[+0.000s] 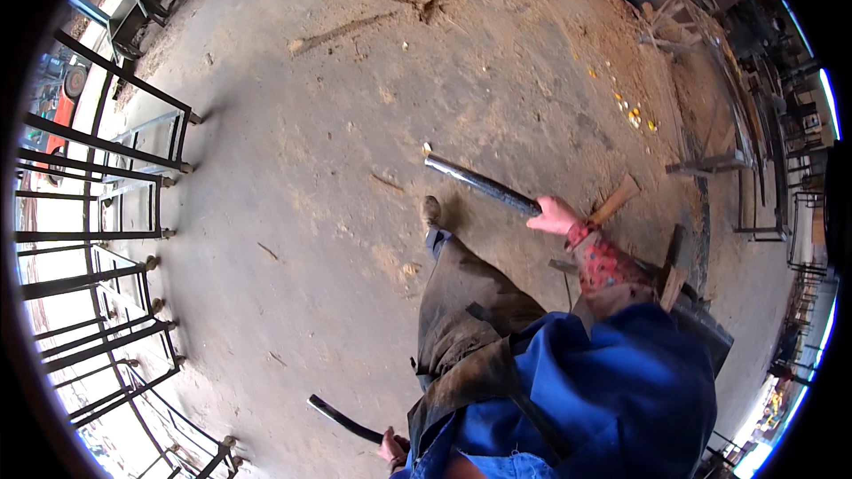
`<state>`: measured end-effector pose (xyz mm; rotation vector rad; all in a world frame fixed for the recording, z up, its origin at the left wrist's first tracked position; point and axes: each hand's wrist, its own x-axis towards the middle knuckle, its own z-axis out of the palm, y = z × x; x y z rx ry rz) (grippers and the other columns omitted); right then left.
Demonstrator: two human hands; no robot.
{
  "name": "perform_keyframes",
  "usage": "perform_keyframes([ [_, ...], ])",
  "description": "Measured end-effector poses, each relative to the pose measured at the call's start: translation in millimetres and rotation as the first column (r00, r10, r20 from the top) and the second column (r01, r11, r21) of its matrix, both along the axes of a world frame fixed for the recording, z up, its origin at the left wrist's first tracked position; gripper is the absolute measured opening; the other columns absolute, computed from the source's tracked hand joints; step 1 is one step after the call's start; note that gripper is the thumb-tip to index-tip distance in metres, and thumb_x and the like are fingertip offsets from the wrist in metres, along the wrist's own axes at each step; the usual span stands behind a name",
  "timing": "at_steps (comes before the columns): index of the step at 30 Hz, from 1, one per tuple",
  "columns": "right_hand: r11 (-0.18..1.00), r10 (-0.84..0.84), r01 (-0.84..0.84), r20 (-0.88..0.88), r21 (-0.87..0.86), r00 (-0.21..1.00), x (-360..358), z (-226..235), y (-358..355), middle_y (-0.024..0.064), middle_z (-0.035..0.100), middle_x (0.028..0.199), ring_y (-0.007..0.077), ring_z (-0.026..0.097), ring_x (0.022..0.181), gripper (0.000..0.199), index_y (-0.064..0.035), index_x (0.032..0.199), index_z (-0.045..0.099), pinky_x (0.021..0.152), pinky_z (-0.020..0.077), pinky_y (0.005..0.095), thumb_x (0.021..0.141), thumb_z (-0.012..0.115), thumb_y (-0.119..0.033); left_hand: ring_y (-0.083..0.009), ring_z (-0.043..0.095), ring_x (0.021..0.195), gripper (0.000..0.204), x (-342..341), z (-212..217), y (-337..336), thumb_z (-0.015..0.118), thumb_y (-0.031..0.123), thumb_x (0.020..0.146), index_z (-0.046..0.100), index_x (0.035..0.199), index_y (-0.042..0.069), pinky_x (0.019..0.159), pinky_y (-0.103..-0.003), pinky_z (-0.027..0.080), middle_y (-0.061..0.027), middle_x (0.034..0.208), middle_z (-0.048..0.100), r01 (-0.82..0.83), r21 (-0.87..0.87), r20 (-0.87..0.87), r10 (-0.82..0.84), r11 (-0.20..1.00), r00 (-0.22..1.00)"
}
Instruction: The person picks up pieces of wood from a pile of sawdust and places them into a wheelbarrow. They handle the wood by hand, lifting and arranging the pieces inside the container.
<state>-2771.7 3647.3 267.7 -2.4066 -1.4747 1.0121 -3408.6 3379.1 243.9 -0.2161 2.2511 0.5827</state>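
Observation:
My right hand (555, 215) is closed round a dark metal tube (484, 184) that points ahead and to the left, its end worn shiny. Low in the picture, my left hand (392, 448) grips a second dark tube (342, 419), slightly bent, also with a bright end. Whether the two tubes join behind me is hidden by my body. Beside my right sleeve, dark metal and wooden pieces (672, 288) show partly behind the arm. One boot (431, 210) is on the concrete floor, between the tubes.
Dark metal frames on casters (133, 293) line the left side. Wood scraps (342, 33) and sawdust lie on the concrete floor (311, 168) ahead. A wooden piece (617, 200) lies beyond my right hand. Racks and benches (710, 162) stand along the right.

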Motion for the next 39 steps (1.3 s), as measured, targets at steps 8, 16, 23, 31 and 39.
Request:
perform_keyframes([
  [8, 0.984, -0.151, 0.157, 0.074, -0.089, 0.986, 28.9, -15.3, 167.7, 0.0216, 0.066, 0.084, 0.0375, 0.065, 0.081, 0.038, -0.003, 0.087, 0.065, 0.071, 0.0509, 0.0455, 0.064, 0.067, -0.033, -0.0211, 0.045, 0.039, 0.029, 48.0, 67.6, 269.4, 0.067, 0.022, 0.076, 0.047, 0.065, 0.004, 0.038, -0.036, 0.04, -0.007, 0.051, 0.044, 0.24, 0.066, -0.064, -0.236, 0.969, 0.97],
  [16, 0.97, -0.229, 0.234, 0.081, -0.072, 0.97, 53.8, 25.9, 340.5, 0.0201, 0.067, 0.093, 0.0385, 0.063, 0.091, 0.038, -0.0064, 0.093, 0.065, 0.081, 0.0502, 0.0472, 0.067, 0.064, -0.034, -0.0154, 0.038, 0.039, 0.033, 55.4, 84.9, 482.7, 0.067, 0.023, 0.079, 0.042, 0.059, 0.011, 0.038, -0.032, 0.029, -0.0016, 0.047, 0.039, 0.159, 0.021, 0.016, -0.16, 0.987, 0.987],
  [23, 0.95, -0.298, 0.308, 0.134, -0.055, 0.945, 78.6, 13.8, 484.5, 0.0188, 0.067, 0.094, 0.0373, 0.064, 0.091, 0.041, -0.0064, 0.095, 0.065, 0.083, 0.0495, 0.0464, 0.066, 0.065, -0.035, -0.0151, 0.04, 0.05, 0.029, 89.9, 106.1, 675.3, 0.069, 0.025, 0.078, 0.051, 0.065, 0.007, 0.047, -0.035, 0.034, -0.0009, 0.055, 0.042, 0.311, 0.055, 0.099, -0.315, 0.949, 0.944],
  [31, 0.954, -0.241, 0.257, 0.116, -0.152, 0.964, 79.4, 18.9, 664.1, 0.0184, 0.068, 0.092, 0.0353, 0.066, 0.087, 0.04, -0.0069, 0.094, 0.068, 0.076, 0.0523, 0.0447, 0.065, 0.066, -0.034, -0.0173, 0.046, 0.055, 0.025, 95.4, 76.0, 898.8, 0.068, 0.025, 0.08, 0.056, 0.08, 0.004, 0.054, -0.035, 0.04, -0.0032, 0.061, 0.046, 0.465, 0.105, 0.14, -0.476, 0.879, 0.868],
  [39, 0.904, -0.425, 0.429, 0.125, -0.002, 0.897, 139.1, 0.0, 774.0, 0.0202, 0.066, 0.098, 0.0386, 0.062, 0.096, 0.042, -0.0055, 0.097, 0.067, 0.087, 0.0474, 0.0469, 0.066, 0.063, -0.034, -0.0172, 0.044, 0.052, 0.025, 174.4, 65.0, 1136.6, 0.067, 0.026, 0.08, 0.053, 0.076, 0.006, 0.051, -0.035, 0.039, -0.0026, 0.058, 0.044, 0.717, 0.123, 0.131, -0.727, 0.686, 0.674],
])
